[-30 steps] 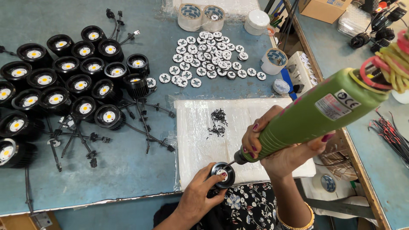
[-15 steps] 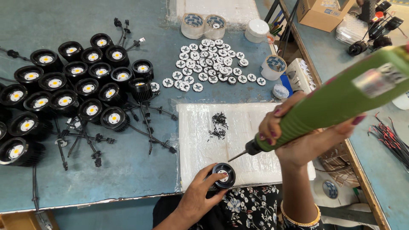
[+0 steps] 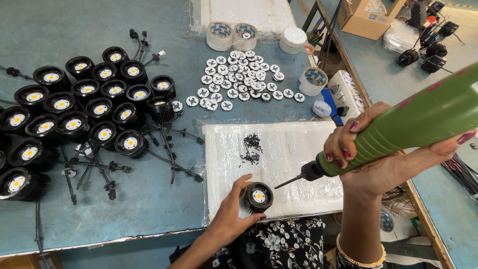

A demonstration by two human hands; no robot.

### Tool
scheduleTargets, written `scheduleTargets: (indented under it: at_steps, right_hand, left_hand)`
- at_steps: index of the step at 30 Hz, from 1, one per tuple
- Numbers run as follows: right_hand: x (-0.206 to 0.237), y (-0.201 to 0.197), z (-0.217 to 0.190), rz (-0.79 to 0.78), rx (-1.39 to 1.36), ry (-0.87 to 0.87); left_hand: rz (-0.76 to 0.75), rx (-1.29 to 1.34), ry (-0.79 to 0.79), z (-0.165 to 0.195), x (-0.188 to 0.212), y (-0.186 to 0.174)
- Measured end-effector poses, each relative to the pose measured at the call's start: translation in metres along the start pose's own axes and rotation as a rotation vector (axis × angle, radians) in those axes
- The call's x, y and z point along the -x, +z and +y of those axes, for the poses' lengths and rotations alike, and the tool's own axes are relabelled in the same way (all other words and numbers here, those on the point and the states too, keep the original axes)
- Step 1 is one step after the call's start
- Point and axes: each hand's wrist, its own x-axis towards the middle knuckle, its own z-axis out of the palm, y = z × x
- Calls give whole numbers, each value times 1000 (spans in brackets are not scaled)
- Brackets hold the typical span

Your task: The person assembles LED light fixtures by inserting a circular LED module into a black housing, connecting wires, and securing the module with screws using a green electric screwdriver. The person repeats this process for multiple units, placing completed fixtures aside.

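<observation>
A: What's diff vs a sec ago?

B: The green electric screwdriver point(image 3: 398, 132) is up off the lamp. A sec ago its bit sat on the lamp's face; half a sec ago it was already lifting. Now the bit tip hangs just right of the lamp, clear of it, tool slanting up to the right.

A: Right hand?

B: Right hand point(image 3: 378, 154) wrapped tight round the driver's body near the chuck, fingers curled over the top, thumb under. Full grip.

A: Left?

B: Left hand point(image 3: 231, 211) cupped partway round the black round LED lamp housing point(image 3: 257, 197), thumb on top left, fingers below. Same hold as before, but the lamp sits a bit further right & up on the sheet.

A: Where's the lamp exactly?

B: Near front edge of the white plastic-wrapped pad point(image 3: 294, 149), close to the table edge, face up.

A: Looks like?

B: Black finned body, white disc inside w/ a yellow LED chip at centre. Can't tell if screws are in.

A: Rest?

B: Small pile of black screws point(image 3: 251, 148) further back on the pad. Cluster of same lamps w/ cables point(image 3: 84, 107) at left on the blue-grey table point(image 3: 124, 209). White round discs point(image 3: 239, 79) spread behind the pad.
</observation>
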Motion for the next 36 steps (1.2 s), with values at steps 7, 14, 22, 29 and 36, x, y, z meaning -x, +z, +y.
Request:
scheduleTargets:
  at_steps: [7, 14, 22, 29, 36]
  right_hand:
    - [6, 5, -1, 13, -116, 23]
    - [7, 13, -1, 6, -90, 61]
    - [3, 23, -12, -29, -597, 85]
    - [-2, 34, -23, -25, -709, 114]
    - [-3, 37, -24, -44, -645, 100]
  left_hand:
    - [370, -312, 161, -21, -48, -25]
    - [414, -539, 144, -24, -62, -11]
    - [181, 0, 62, -5, -46, -31]
    - [5, 134, 174, 23, -24, -24]
    - [-42, 138, 209, 36, -21, -25]
